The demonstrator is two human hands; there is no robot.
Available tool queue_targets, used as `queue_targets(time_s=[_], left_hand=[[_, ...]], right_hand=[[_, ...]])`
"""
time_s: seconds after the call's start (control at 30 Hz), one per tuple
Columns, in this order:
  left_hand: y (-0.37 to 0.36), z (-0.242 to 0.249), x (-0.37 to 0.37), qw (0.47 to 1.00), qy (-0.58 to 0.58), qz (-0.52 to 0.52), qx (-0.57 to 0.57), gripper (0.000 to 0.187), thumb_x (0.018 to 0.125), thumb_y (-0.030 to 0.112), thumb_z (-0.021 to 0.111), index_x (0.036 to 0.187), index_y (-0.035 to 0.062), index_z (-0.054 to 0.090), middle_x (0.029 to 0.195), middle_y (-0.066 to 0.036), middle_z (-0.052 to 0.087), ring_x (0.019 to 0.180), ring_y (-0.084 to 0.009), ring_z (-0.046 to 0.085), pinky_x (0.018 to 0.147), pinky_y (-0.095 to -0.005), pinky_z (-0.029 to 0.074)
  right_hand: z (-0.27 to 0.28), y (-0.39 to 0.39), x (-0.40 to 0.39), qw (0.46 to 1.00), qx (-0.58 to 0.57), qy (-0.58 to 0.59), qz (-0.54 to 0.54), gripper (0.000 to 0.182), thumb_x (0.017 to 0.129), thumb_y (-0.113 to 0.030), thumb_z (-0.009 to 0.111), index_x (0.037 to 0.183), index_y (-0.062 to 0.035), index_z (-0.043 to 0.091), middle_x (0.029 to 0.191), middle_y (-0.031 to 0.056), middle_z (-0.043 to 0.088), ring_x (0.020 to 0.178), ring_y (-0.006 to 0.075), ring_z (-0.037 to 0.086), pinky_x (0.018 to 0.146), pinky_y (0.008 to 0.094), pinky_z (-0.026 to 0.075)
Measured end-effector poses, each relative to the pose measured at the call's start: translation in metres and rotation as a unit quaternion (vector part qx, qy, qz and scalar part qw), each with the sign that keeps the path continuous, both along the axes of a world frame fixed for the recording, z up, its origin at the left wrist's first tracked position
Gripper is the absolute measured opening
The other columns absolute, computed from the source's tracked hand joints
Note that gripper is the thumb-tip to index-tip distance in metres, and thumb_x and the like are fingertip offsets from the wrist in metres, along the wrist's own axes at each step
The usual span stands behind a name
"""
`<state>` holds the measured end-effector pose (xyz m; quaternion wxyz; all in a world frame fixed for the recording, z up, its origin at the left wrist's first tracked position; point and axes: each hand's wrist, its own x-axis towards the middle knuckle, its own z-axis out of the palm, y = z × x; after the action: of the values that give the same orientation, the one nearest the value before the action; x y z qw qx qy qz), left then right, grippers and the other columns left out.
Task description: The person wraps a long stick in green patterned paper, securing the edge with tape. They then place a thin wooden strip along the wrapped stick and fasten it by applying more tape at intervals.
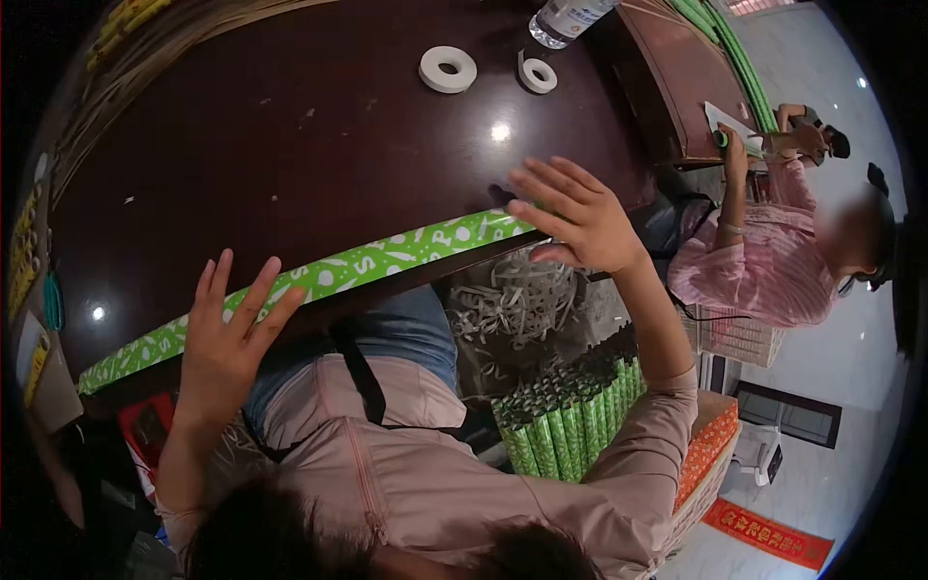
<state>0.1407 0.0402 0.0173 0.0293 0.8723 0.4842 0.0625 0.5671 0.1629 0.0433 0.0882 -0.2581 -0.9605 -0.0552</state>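
Observation:
A long, narrow green roll of wrapping paper (387,254) with white patterns lies along the near edge of the dark table (261,145). My left hand (232,324) is open over its left part, fingers spread and overlapping the paper. At the other end, my right hand (580,217) is open too, its fingers stretched out above the table and the paper's right end. Neither hand grips anything. Beyond the paper are a larger white tape roll (425,72) and a smaller white tape roll (523,70).
A plastic bottle (563,24) stands at the table's far edge. Below right are a bundle of green rolls (570,425) and a heap of pale strips (512,304). To the right sits a person in a pink shirt (764,242), with another person farther off. Orange-patterned rolls (709,445) lie behind my arm.

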Motion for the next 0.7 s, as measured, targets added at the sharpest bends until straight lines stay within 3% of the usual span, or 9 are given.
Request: queue_targets(time_s=[0.1, 0.2, 0.33, 0.4, 0.5, 0.53, 0.6, 0.67, 0.7], left_hand=[[-0.001, -0.004, -0.001, 1.0, 0.004, -0.001, 0.009, 0.056, 0.086, -0.009, 0.054, 0.133, 0.0211, 0.056, 0.151, -0.003, 0.04, 0.14, -0.0412, 0.033, 0.111, -0.0612, 0.034], [0.0, -0.002, -0.001, 1.0, 0.001, 0.002, 0.002, 0.054, 0.087, -0.007, 0.054, 0.132, 0.0214, 0.057, 0.151, -0.003, 0.041, 0.14, -0.0408, 0.032, 0.112, -0.061, 0.032], [-0.001, -0.003, -0.002, 1.0, 0.016, 0.0, 0.008, 0.053, 0.086, -0.004, 0.054, 0.132, 0.0229, 0.06, 0.151, 0.0, 0.041, 0.139, -0.0415, 0.034, 0.111, -0.0588, 0.033], [-0.001, -0.005, -0.003, 1.0, 0.004, 0.002, 0.009, 0.053, 0.086, -0.004, 0.054, 0.132, 0.0229, 0.059, 0.151, 0.0, 0.041, 0.138, -0.0416, 0.035, 0.111, -0.0587, 0.033], [-0.001, -0.008, -0.005, 1.0, -0.005, -0.007, 0.013, 0.052, 0.089, -0.004, 0.053, 0.134, 0.0225, 0.055, 0.152, -0.002, 0.039, 0.14, -0.0403, 0.031, 0.112, -0.061, 0.032], [-0.001, -0.008, -0.005, 1.0, -0.006, -0.004, 0.013, 0.052, 0.089, -0.004, 0.053, 0.134, 0.0225, 0.055, 0.152, -0.002, 0.039, 0.14, -0.0403, 0.031, 0.112, -0.061, 0.032], [-0.001, -0.005, -0.003, 1.0, -0.012, -0.004, -0.001, 0.051, 0.09, -0.003, 0.053, 0.134, 0.0225, 0.056, 0.153, -0.002, 0.038, 0.141, -0.0401, 0.031, 0.112, -0.0611, 0.032], [-0.001, -0.007, -0.004, 1.0, -0.004, -0.005, 0.008, 0.053, 0.088, -0.004, 0.053, 0.133, 0.0233, 0.057, 0.152, -0.001, 0.039, 0.139, -0.0408, 0.033, 0.112, -0.0597, 0.033], [0.0, -0.008, -0.004, 1.0, 0.001, -0.007, 0.022, 0.056, 0.086, -0.005, 0.053, 0.133, 0.024, 0.058, 0.151, 0.0, 0.04, 0.138, -0.0414, 0.035, 0.111, -0.0584, 0.033]], right_hand=[[-0.004, 0.009, -0.029, 0.993, -0.073, -0.047, 0.083, 0.062, 0.084, -0.049, 0.058, 0.143, -0.0384, 0.043, 0.148, -0.0005, 0.044, 0.131, 0.0268, 0.048, 0.109, 0.0457, 0.04], [-0.013, 0.015, -0.029, 0.991, -0.052, -0.061, 0.108, 0.062, 0.084, -0.039, 0.059, 0.142, -0.0455, 0.041, 0.151, -0.0024, 0.04, 0.131, 0.026, 0.048, 0.109, 0.0451, 0.041], [-0.012, 0.016, -0.028, 0.989, -0.025, -0.085, 0.117, 0.065, 0.084, -0.031, 0.059, 0.142, -0.0509, 0.038, 0.154, -0.0035, 0.036, 0.131, 0.0257, 0.048, 0.11, 0.0442, 0.041], [-0.008, 0.016, -0.029, 0.984, -0.019, -0.102, 0.146, 0.073, 0.076, -0.01, 0.058, 0.14, -0.0443, 0.046, 0.152, 0.002, 0.039, 0.135, 0.0278, 0.044, 0.11, 0.0438, 0.039], [-0.003, 0.02, -0.031, 0.972, 0.041, -0.136, 0.185, 0.063, 0.088, -0.028, 0.058, 0.143, -0.0504, 0.036, 0.154, -0.0023, 0.036, 0.133, 0.0264, 0.047, 0.111, 0.0434, 0.039], [-0.004, 0.018, -0.037, 0.972, 0.042, -0.137, 0.188, 0.063, 0.088, -0.028, 0.058, 0.143, -0.0504, 0.036, 0.154, -0.0023, 0.036, 0.133, 0.0264, 0.047, 0.111, 0.0434, 0.039], [-0.013, 0.004, -0.056, 0.983, -0.157, 0.008, 0.094, 0.059, 0.09, -0.033, 0.057, 0.143, -0.0488, 0.037, 0.153, -0.0018, 0.038, 0.134, 0.0263, 0.045, 0.112, 0.0438, 0.038], [-0.011, -0.001, -0.073, 0.98, -0.181, -0.002, 0.079, 0.057, 0.091, -0.037, 0.057, 0.143, -0.0478, 0.036, 0.152, -0.0017, 0.039, 0.134, 0.0264, 0.045, 0.113, 0.0451, 0.037], [-0.012, -0.001, -0.077, 0.986, -0.143, -0.033, 0.086, 0.06, 0.09, -0.033, 0.058, 0.143, -0.0484, 0.035, 0.152, -0.0024, 0.038, 0.134, 0.0261, 0.045, 0.113, 0.0455, 0.037]])
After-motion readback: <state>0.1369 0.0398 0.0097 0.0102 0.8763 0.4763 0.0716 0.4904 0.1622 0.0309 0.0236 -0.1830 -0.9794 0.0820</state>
